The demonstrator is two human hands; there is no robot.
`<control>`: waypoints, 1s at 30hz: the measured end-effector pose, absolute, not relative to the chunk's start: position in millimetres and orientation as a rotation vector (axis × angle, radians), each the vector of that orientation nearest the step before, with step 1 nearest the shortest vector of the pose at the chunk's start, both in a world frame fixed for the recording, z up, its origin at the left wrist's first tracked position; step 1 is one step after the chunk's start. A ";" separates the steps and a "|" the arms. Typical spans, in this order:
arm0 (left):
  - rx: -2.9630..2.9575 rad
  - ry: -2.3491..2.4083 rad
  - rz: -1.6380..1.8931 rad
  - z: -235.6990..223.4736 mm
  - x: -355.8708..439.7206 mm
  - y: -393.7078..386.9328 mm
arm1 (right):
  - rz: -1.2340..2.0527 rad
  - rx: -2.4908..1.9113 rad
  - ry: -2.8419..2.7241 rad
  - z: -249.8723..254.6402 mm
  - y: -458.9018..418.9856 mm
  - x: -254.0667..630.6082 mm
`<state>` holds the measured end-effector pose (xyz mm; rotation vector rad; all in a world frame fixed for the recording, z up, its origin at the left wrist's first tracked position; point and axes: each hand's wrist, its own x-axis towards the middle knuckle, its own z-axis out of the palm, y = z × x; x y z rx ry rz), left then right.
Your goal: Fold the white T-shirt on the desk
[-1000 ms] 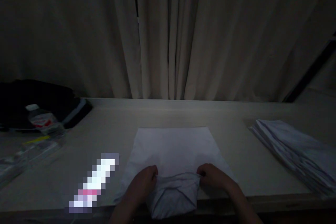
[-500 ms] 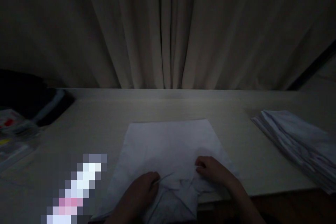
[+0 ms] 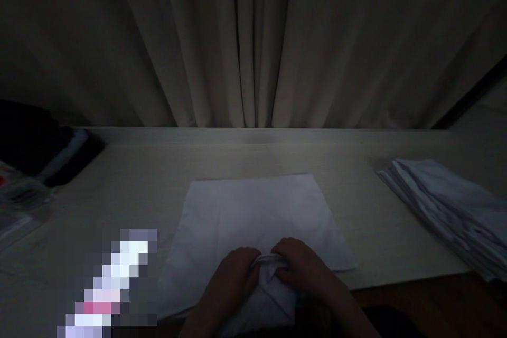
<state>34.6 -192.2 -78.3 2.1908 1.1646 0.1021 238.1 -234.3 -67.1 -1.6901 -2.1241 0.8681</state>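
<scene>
A white cloth [image 3: 253, 211] lies spread flat on the pale table [image 3: 158, 169] in front of me. At its near edge the fabric is bunched into a small gathered fold [image 3: 269, 266]. My left hand [image 3: 233, 280] and my right hand [image 3: 301, 266] sit close together there, both closed and pinching that gathered fold between them. The scene is dim.
A stack of folded white cloths [image 3: 447, 206] lies at the right of the table. A dark bag [image 3: 43, 142] and clear plastic packaging [image 3: 19, 206] sit at the far left. A blurred bright object [image 3: 111, 285] lies near left. Curtains [image 3: 253, 42] hang behind the table.
My hands have come together from apart, drawing the near edge of the cloth into a tight bunch. The view has shifted slightly right and down.
</scene>
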 end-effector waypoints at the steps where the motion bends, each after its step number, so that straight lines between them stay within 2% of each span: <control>1: 2.174 1.181 0.118 -78.6 35.0 -191.6 | 0.859 -1.697 -2.108 -67.8 -233.3 237.7; 30: 1.776 1.092 0.331 -78.4 40.9 -175.6 | 0.843 -1.625 -1.771 -70.6 -215.2 239.6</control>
